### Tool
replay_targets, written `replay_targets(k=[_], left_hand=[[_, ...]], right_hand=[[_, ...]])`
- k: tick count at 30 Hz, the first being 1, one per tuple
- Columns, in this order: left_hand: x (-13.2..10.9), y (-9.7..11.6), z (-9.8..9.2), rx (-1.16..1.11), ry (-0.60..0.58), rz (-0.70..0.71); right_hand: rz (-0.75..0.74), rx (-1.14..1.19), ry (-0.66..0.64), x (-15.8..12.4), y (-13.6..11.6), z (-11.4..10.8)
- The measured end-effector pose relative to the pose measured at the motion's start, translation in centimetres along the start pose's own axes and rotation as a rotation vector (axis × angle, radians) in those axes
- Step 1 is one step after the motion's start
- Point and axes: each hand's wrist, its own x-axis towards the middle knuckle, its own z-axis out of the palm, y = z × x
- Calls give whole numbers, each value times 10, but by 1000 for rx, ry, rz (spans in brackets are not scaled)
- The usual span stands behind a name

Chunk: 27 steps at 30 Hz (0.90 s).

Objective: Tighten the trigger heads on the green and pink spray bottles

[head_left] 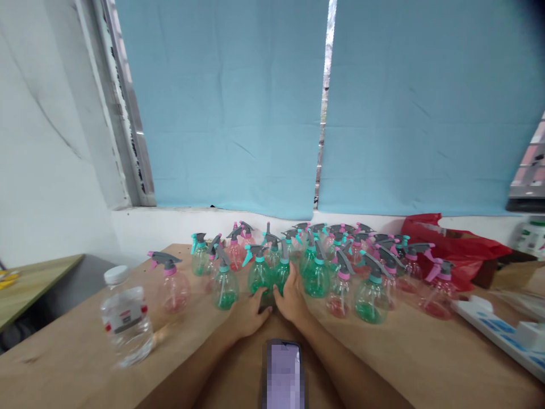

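Several small spray bottles [317, 258], tinted green and pink with grey triggers, stand crowded on the far half of a wooden table [409, 352]. My left hand [249, 315] and my right hand [293, 298] meet at the front of the group, against two green bottles [269, 272]. The fingers of both hands curl around the bottle bases. One pink bottle [172, 284] stands apart at the left. A phone [283, 375] lies flat on the table between my forearms.
A clear water bottle [125, 324] with a white cap stands at the near left. A red plastic bag [451, 244] lies at the back right, a white power strip [502, 332] at the right. Blue blinds [238, 108] cover the window behind. Another table [29, 287] is left.
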Motion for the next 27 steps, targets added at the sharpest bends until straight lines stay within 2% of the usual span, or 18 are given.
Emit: replay_targets(k=[5, 12, 14, 19, 23, 27], left_hand=[[0, 0, 0, 12, -1, -4], [-2, 3, -4, 27, 0, 9], [-2, 4, -5, 26, 0, 13], [-2, 3, -5, 9, -13, 2], [-1, 2, -4, 15, -18, 0], [-1, 2, -5, 11, -27, -7]], right_hand=[[-83, 1, 143, 12, -10, -18], [-412, -66, 304, 43, -18, -71], [-461, -125, 351, 51, -19, -82], [-337, -268, 426, 69, -21, -99], [-164, -396, 392, 78, -17, -108], [-3, -499, 308, 80, -9, -107]])
